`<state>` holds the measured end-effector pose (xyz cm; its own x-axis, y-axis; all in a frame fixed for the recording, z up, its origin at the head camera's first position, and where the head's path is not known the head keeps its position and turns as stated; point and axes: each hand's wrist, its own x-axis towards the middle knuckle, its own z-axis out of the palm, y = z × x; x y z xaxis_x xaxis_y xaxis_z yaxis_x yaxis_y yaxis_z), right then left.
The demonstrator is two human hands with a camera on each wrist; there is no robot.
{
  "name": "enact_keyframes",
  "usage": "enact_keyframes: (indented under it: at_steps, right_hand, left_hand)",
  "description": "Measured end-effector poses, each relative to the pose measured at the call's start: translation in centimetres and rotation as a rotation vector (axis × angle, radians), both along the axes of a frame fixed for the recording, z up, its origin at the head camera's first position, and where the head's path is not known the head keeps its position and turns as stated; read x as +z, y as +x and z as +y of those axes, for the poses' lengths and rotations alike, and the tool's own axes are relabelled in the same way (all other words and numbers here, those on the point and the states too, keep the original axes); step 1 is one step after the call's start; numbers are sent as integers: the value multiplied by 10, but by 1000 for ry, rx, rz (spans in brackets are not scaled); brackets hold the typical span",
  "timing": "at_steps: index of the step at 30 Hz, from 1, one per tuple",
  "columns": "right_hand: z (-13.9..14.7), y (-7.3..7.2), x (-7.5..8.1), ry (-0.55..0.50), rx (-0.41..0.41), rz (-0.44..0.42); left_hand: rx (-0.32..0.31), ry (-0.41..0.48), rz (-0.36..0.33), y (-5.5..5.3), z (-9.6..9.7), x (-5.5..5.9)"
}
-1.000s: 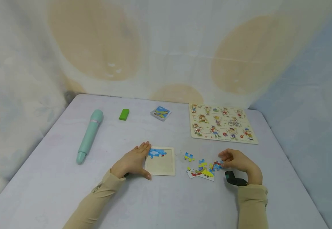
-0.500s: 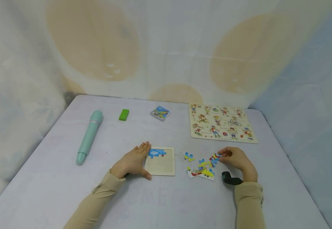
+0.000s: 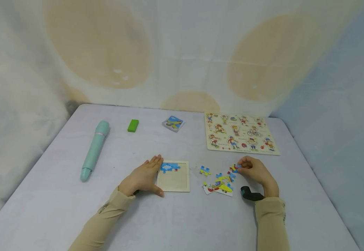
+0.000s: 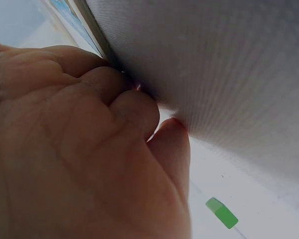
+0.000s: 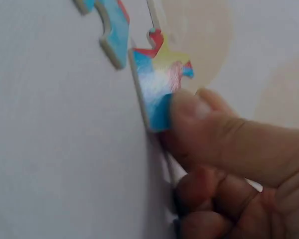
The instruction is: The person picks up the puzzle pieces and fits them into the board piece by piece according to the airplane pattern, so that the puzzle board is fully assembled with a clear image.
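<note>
Puzzle piece [image 5: 147,82]: blue, yellow and red, with a knobbed edge; at the far right end of the loose pieces [image 3: 224,188]; whether it touches the table [image 3: 182,226] cannot be told.
Right hand [image 3: 257,171]: pinching that piece by its edge, thumb on the printed face; the other fingers curled in.
Loose pieces: bunched to the near left of the right hand, some overlapping; one single piece [image 3: 205,170] just apart from them.
Tray [image 3: 174,184]: square and pale, left of the loose pieces; joined blue pieces [image 3: 169,167] along its far edge, the base showing below them.
Left hand [image 3: 141,178]: fingers extended along the tray's left side, thumb spread away near its near left corner.
Far side: green block [image 3: 133,126]; square picture card [image 3: 173,123]; figure board [image 3: 243,134] at right.
Far left: turquoise stick [image 3: 95,150], lying aslant.
</note>
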<state>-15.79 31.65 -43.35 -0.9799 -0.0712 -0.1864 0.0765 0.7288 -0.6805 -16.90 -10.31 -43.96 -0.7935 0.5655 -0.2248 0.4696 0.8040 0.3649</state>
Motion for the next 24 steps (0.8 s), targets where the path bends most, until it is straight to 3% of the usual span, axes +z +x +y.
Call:
enact_keyframes:
  at_steps: [18, 24]
  right_hand:
    - [-2, -8, -5, -232, -124, -69]
    - [-10, -14, -4, -248, -125, -72]
  left_hand:
    - [-16, -6, 17, 0, -1, 5]
    - [-11, 9, 0, 2, -1, 7]
